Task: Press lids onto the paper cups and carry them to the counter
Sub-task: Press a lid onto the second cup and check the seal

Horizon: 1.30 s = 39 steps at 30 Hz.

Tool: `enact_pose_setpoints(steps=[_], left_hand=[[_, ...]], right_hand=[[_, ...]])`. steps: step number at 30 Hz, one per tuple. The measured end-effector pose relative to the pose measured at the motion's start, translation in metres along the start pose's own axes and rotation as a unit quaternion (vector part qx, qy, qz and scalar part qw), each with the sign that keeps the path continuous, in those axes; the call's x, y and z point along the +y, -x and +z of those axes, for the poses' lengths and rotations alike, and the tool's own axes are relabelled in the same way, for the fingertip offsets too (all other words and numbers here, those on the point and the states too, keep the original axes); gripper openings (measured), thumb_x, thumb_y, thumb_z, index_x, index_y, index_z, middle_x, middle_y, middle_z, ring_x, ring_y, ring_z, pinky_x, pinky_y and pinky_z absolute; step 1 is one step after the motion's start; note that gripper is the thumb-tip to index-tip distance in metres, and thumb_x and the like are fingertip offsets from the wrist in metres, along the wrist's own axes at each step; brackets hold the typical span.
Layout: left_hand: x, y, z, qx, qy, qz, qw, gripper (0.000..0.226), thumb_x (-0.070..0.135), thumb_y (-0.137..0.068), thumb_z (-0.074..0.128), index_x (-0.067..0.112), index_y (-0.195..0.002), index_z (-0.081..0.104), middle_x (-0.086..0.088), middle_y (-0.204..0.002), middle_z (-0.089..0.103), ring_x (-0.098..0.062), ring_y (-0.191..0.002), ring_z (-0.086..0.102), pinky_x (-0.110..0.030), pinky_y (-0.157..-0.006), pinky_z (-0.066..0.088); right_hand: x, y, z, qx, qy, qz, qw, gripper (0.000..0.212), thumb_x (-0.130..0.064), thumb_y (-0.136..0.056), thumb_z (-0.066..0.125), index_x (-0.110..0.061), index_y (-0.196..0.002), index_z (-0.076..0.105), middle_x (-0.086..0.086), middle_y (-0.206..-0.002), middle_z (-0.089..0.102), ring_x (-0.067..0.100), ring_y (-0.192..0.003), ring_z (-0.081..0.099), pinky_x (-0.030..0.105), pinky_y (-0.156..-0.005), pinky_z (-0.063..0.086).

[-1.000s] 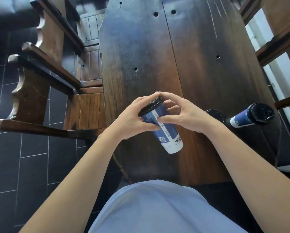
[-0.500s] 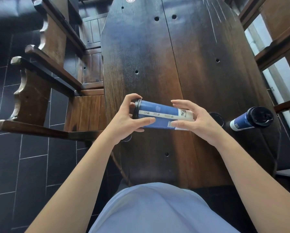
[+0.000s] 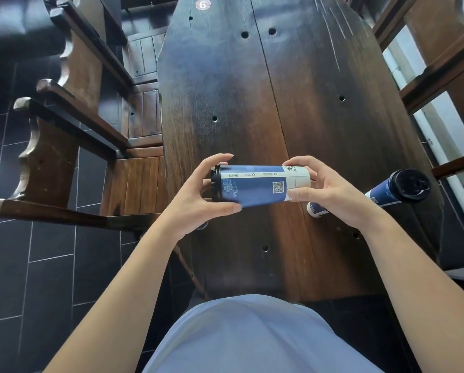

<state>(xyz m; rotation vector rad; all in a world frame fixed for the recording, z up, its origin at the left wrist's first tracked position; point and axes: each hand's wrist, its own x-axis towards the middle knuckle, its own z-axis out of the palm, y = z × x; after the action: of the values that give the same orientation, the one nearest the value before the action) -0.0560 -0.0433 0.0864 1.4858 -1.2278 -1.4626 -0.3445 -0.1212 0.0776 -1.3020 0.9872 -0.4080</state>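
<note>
A tall blue and white paper cup (image 3: 257, 185) with a black lid (image 3: 216, 184) on its left end is held sideways above the dark wooden table (image 3: 252, 103). My left hand (image 3: 198, 197) grips the lidded end, fingers over the top and thumb beneath. My right hand (image 3: 330, 188) holds the white base end between fingers and thumb. A second blue cup (image 3: 384, 193) with a black lid (image 3: 411, 184) stands on the table to the right, partly hidden behind my right hand.
Wooden bench seats (image 3: 72, 125) flank the table on the left, over a dark tiled floor (image 3: 37, 265). More wooden bench frames (image 3: 440, 63) stand on the right beside a white wall. A round number sticker (image 3: 203, 4) marks the table's far end.
The cup went from tilted upright between both hands to lying sideways, lid to the left. My left hand shifted onto the lid end and my right hand onto the base.
</note>
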Motion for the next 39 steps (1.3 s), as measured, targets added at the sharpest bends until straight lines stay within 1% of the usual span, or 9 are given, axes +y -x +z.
enact_pose_setpoints(steps=[7, 11, 14, 19, 22, 27, 31, 35, 39], left_hand=[[0.004, 0.002, 0.002, 0.021, 0.021, -0.001, 1.000, 0.067, 0.016, -0.074, 0.087, 0.034, -0.131, 0.056, 0.001, -0.130, 0.059, -0.023, -0.113, 0.062, -0.030, -0.083, 0.061], [0.005, 0.002, 0.002, 0.011, 0.061, -0.031, 0.998, 0.063, 0.018, -0.077, 0.083, 0.034, -0.131, 0.054, -0.003, -0.128, 0.058, -0.032, -0.114, 0.065, -0.052, -0.083, 0.064], [0.007, 0.002, 0.001, -0.017, 0.056, -0.066, 0.996, 0.057, 0.029, -0.081, 0.078, 0.034, -0.131, 0.051, -0.004, -0.132, 0.056, -0.034, -0.119, 0.065, -0.058, -0.085, 0.063], [0.010, 0.003, 0.000, -0.019, 0.056, -0.072, 0.996, 0.063, 0.030, -0.080, 0.079, 0.036, -0.135, 0.049, -0.005, -0.134, 0.055, -0.033, -0.119, 0.065, -0.058, -0.087, 0.063], [0.011, 0.004, 0.001, -0.004, 0.046, -0.033, 0.998, 0.082, 0.019, -0.074, 0.084, 0.043, -0.141, 0.044, -0.003, -0.133, 0.053, -0.026, -0.119, 0.063, -0.045, -0.096, 0.061], [0.013, 0.004, 0.000, 0.006, 0.033, 0.008, 0.999, 0.090, 0.008, -0.070, 0.086, 0.043, -0.143, 0.047, 0.001, -0.138, 0.054, -0.025, -0.121, 0.062, -0.043, -0.105, 0.056], [0.014, 0.004, 0.000, 0.022, 0.032, 0.008, 0.999, 0.081, 0.010, -0.072, 0.086, 0.039, -0.140, 0.052, 0.000, -0.134, 0.058, -0.027, -0.117, 0.065, -0.051, -0.100, 0.059], [0.016, 0.003, 0.003, 0.034, 0.054, -0.010, 0.998, 0.070, 0.013, -0.075, 0.084, 0.035, -0.135, 0.054, -0.004, -0.128, 0.057, -0.026, -0.105, 0.070, -0.055, -0.086, 0.063], [0.016, 0.004, 0.004, 0.033, 0.057, -0.025, 0.998, 0.063, 0.018, -0.077, 0.082, 0.036, -0.130, 0.055, 0.002, -0.122, 0.058, -0.024, -0.101, 0.071, -0.056, -0.082, 0.064]], right_hand=[[-0.005, 0.000, 0.003, 0.005, 0.007, -0.032, 0.999, 0.066, -0.026, -0.079, 0.079, -0.034, -0.137, 0.048, -0.012, -0.130, 0.058, 0.011, -0.129, 0.054, 0.028, -0.084, 0.060], [-0.010, 0.000, 0.004, 0.000, 0.012, -0.063, 0.998, 0.069, -0.015, -0.080, 0.084, -0.027, -0.138, 0.049, -0.008, -0.130, 0.058, 0.016, -0.130, 0.053, 0.033, -0.089, 0.060], [-0.016, 0.002, 0.003, -0.004, -0.005, -0.061, 0.998, 0.064, -0.015, -0.078, 0.079, -0.023, -0.136, 0.052, -0.008, -0.128, 0.058, 0.015, -0.130, 0.053, 0.034, -0.086, 0.061], [-0.022, 0.004, 0.000, -0.020, 0.008, -0.065, 0.998, 0.059, -0.012, -0.079, 0.078, -0.021, -0.133, 0.055, -0.007, -0.131, 0.055, 0.013, -0.131, 0.050, 0.033, -0.083, 0.061], [-0.021, 0.003, 0.000, -0.009, 0.014, -0.067, 0.998, 0.056, -0.007, -0.083, 0.078, -0.022, -0.132, 0.055, -0.006, -0.128, 0.057, 0.015, -0.128, 0.053, 0.032, -0.083, 0.061], [-0.020, 0.002, 0.005, 0.013, -0.002, -0.061, 0.998, 0.058, -0.020, -0.080, 0.080, -0.024, -0.131, 0.054, -0.014, -0.118, 0.059, 0.013, -0.117, 0.061, 0.025, -0.082, 0.059], [-0.020, 0.002, 0.008, 0.021, -0.004, -0.055, 0.998, 0.059, -0.020, -0.081, 0.082, -0.023, -0.133, 0.053, -0.015, -0.116, 0.058, 0.010, -0.115, 0.061, 0.022, -0.082, 0.057], [-0.022, 0.002, 0.010, 0.022, -0.002, -0.069, 0.997, 0.063, 0.000, -0.082, 0.078, -0.020, -0.135, 0.052, -0.004, -0.124, 0.055, 0.010, -0.115, 0.060, 0.022, -0.083, 0.057], [-0.025, 0.002, 0.010, 0.018, -0.002, -0.080, 0.997, 0.064, 0.006, -0.080, 0.078, -0.019, -0.134, 0.053, -0.004, -0.124, 0.056, 0.010, -0.117, 0.059, 0.022, -0.083, 0.058]])
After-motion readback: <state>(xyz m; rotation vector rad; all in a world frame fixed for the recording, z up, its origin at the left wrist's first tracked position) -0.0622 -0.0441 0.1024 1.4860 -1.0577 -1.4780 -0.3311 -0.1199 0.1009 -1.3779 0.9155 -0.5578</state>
